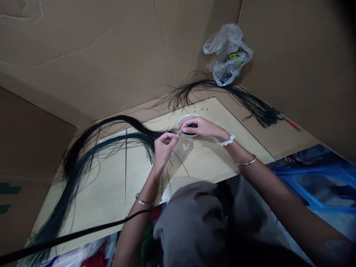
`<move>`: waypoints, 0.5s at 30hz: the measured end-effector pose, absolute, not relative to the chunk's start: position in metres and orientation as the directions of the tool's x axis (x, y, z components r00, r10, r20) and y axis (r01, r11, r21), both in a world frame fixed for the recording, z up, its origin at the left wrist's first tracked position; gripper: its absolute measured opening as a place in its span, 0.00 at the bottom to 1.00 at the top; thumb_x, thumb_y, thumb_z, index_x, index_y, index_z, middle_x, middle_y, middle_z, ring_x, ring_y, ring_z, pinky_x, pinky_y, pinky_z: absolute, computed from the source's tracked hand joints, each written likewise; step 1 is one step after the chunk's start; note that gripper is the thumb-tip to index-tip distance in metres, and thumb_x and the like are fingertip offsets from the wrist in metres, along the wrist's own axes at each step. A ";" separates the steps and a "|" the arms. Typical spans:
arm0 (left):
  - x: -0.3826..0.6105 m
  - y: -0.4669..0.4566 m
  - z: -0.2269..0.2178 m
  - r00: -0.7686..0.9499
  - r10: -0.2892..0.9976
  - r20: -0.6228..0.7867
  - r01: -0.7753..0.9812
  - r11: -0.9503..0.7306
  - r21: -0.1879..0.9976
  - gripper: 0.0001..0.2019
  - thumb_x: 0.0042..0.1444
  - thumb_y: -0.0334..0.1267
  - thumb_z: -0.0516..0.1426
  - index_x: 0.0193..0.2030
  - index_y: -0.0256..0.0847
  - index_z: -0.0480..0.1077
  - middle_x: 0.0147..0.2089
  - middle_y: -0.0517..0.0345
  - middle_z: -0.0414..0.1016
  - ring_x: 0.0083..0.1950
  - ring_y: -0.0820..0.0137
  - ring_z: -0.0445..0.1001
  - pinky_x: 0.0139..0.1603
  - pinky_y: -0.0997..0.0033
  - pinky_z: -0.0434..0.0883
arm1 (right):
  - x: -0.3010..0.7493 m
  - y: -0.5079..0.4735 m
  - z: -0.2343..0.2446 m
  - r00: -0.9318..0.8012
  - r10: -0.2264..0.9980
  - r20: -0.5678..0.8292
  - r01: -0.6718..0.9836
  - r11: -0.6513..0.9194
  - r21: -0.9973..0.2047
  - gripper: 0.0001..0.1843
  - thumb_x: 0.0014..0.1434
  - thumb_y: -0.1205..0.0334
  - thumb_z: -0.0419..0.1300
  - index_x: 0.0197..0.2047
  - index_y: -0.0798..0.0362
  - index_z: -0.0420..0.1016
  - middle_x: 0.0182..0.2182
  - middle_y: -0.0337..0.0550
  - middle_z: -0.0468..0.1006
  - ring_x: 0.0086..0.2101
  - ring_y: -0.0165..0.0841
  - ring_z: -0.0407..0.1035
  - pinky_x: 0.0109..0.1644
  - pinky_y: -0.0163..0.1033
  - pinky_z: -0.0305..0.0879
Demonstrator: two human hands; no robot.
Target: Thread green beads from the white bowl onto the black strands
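My left hand is closed in a pinch on a thin dark strand, at the end of the long strand bundles. My right hand is also pinched, its fingertips almost meeting the left ones; what it holds is too small to make out. Just behind and under the right fingers stands a small white bowl with dark and reddish bits in it. A black strand bundle and a dark green strand bundle curve leftward across the pale board from my left hand.
Tall cardboard walls enclose the back and sides. Another dark strand bundle lies behind the board, with a crumpled plastic bag on it and a red-handled tool beside it. A blue plastic frame is at the right. A black cord crosses the lower left.
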State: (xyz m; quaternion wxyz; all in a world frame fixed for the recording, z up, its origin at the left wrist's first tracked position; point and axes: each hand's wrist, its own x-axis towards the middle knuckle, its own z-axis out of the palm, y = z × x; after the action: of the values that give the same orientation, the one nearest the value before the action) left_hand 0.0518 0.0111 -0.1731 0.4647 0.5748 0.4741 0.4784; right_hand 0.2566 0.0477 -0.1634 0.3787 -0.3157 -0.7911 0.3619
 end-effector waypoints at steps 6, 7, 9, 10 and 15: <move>0.051 0.012 -0.175 0.075 0.989 0.125 0.099 -0.132 0.986 0.14 0.48 0.46 0.67 0.29 0.36 0.75 0.26 0.60 0.71 0.24 0.78 0.60 0.25 0.77 0.57 | 0.257 0.047 -0.162 -0.517 0.791 0.327 0.210 0.488 -0.847 0.13 0.63 0.54 0.61 0.39 0.54 0.82 0.44 0.45 0.81 0.47 0.35 0.72 0.57 0.44 0.63; 0.051 0.012 -0.175 0.072 0.990 0.125 0.098 -0.132 0.986 0.14 0.48 0.46 0.67 0.29 0.36 0.75 0.26 0.60 0.71 0.24 0.78 0.60 0.26 0.77 0.57 | 0.257 0.047 -0.162 -0.516 0.795 0.318 0.209 0.477 -0.854 0.12 0.63 0.54 0.61 0.39 0.54 0.82 0.44 0.45 0.81 0.47 0.36 0.72 0.57 0.44 0.63; 0.052 0.012 -0.175 0.068 0.990 0.126 0.096 -0.132 0.986 0.14 0.48 0.46 0.67 0.29 0.36 0.75 0.26 0.60 0.72 0.24 0.78 0.61 0.26 0.77 0.57 | 0.257 0.046 -0.161 -0.511 0.805 0.300 0.200 0.451 -0.870 0.12 0.63 0.55 0.62 0.40 0.54 0.82 0.45 0.45 0.81 0.48 0.36 0.72 0.57 0.43 0.64; 0.052 0.011 -0.175 0.067 0.990 0.127 0.096 -0.133 0.986 0.14 0.48 0.46 0.67 0.29 0.36 0.75 0.26 0.60 0.72 0.24 0.78 0.61 0.26 0.77 0.58 | 0.257 0.045 -0.160 -0.508 0.811 0.291 0.188 0.434 -0.881 0.13 0.62 0.54 0.62 0.40 0.54 0.83 0.45 0.46 0.81 0.48 0.36 0.72 0.57 0.43 0.64; 0.052 0.011 -0.175 0.072 0.989 0.129 0.090 -0.136 0.987 0.14 0.48 0.46 0.67 0.29 0.36 0.75 0.27 0.60 0.73 0.25 0.77 0.62 0.27 0.77 0.59 | 0.256 0.041 -0.157 -0.508 0.829 0.233 0.095 0.323 -0.941 0.16 0.61 0.51 0.64 0.43 0.55 0.83 0.47 0.47 0.81 0.49 0.37 0.73 0.56 0.41 0.65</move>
State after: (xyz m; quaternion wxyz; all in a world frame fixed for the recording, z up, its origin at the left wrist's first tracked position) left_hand 0.0516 0.0111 -0.1746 0.4577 0.5715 0.4720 0.4911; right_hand 0.2564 0.0411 -0.1575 0.3783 -0.3211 -0.7201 0.4850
